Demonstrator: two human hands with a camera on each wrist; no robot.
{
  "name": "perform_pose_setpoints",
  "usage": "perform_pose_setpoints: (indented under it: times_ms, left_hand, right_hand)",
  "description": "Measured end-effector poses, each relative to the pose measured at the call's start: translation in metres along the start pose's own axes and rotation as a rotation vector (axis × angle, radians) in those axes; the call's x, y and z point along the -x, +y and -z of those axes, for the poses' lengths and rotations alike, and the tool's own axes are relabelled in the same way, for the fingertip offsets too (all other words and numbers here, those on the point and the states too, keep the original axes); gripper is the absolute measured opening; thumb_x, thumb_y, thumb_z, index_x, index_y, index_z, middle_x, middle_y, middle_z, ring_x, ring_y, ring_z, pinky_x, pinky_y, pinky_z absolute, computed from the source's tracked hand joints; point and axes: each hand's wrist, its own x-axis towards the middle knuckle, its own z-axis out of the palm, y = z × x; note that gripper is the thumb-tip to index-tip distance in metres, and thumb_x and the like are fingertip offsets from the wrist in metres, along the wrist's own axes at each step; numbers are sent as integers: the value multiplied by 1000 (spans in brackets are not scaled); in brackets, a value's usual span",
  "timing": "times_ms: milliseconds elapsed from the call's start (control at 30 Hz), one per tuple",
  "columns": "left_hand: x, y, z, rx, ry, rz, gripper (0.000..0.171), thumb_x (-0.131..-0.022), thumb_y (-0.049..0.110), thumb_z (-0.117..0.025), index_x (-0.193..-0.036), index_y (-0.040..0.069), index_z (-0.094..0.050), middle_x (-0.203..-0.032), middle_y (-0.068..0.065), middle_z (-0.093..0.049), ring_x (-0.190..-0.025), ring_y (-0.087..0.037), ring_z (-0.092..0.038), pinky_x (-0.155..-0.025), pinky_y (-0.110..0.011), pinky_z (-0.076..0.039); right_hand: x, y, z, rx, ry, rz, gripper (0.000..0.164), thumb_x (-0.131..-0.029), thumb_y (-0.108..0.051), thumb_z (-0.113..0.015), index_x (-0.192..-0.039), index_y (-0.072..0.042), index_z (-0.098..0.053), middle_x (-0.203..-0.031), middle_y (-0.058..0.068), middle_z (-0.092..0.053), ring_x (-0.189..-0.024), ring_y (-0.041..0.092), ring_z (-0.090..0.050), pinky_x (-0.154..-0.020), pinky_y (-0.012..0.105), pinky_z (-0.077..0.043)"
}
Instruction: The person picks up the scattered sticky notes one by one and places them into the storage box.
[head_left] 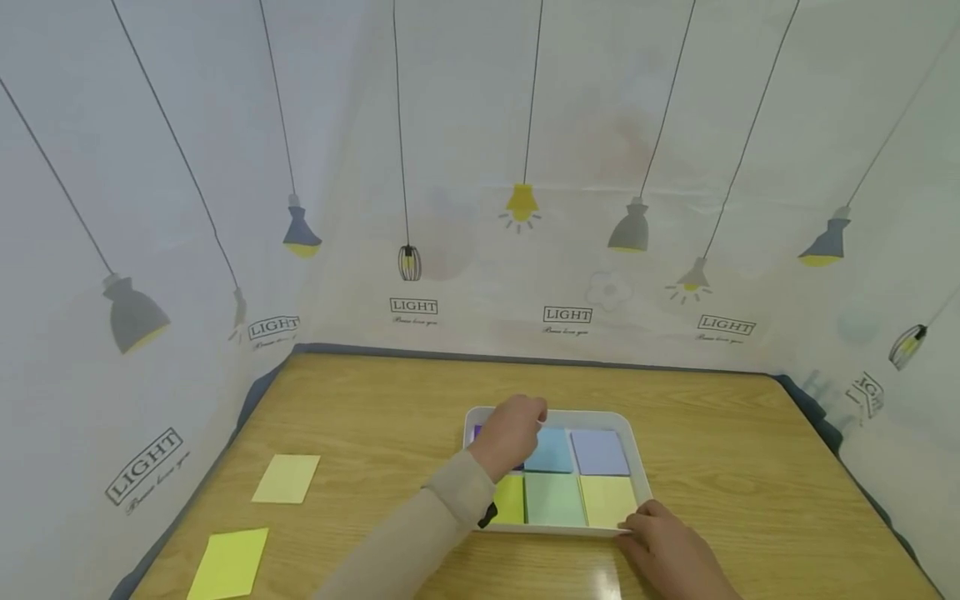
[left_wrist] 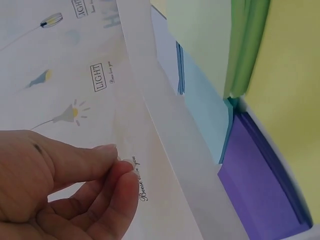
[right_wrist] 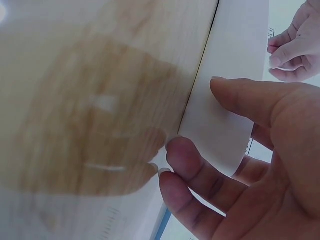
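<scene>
A white tray [head_left: 641, 467] on the wooden table holds pads of sticky notes in several colours. My left hand [head_left: 510, 437] hovers over its left part, thumb close to loosely curled fingertips, and I see nothing between them. Under or beside that hand lie the purple pad [left_wrist: 260, 185] and the light blue pad [head_left: 551, 450]. A lavender pad [head_left: 600, 452], a pale green pad [head_left: 553, 500], a pale yellow pad [head_left: 606, 502] and a partly hidden yellow-green pad [head_left: 512, 500] fill other places. My right hand [head_left: 667, 546] grips the tray's near right corner, thumb against the outer wall.
Left of the tray, a pale yellow note [head_left: 287, 479] and a bright yellow note [head_left: 228, 564] lie on the table [head_left: 375, 467]. A white sheet [head_left: 480, 125] printed with hanging lamps encloses the back and sides.
</scene>
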Motion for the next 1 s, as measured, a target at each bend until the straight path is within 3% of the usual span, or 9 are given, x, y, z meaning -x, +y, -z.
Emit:
perform_pose_setpoints:
  times_ms: [233, 633, 1000]
  left_hand:
    - [8, -10, 4, -28, 27, -18, 24, -86, 1, -57, -106, 12, -62, -101, -2, -64, -88, -10, -57, -71, -22, -51]
    - [26, -28, 13, -70, 111, -50, 15, -88, 6, -55, -101, 8, -63, -94, -4, -65, -84, -15, -58, -72, -26, -52]
    - [33, -48, 14, -69, 110, -12, 16, -90, 8, -54, -103, 9, -63, -95, -4, -63, -83, -14, -58, -71, -25, -52]
  right_hand:
    - [1, -2, 1, -6, 3, 10, 5, -78, -30, -69, -82, -27, -68, -80, -10, -50, -65, 1, -44, -58, 27, -46]
    - [1, 0, 0, 0, 23, 32, 4, -78, -29, -69, -82, -28, -68, -81, -11, -50, -65, 0, -45, -57, 27, -46]
    - [1, 0, -1, 18, 23, 42, 7, -78, -34, -68, -81, -27, -67, -80, -11, -50, -64, 0, -44, -57, 26, -45]
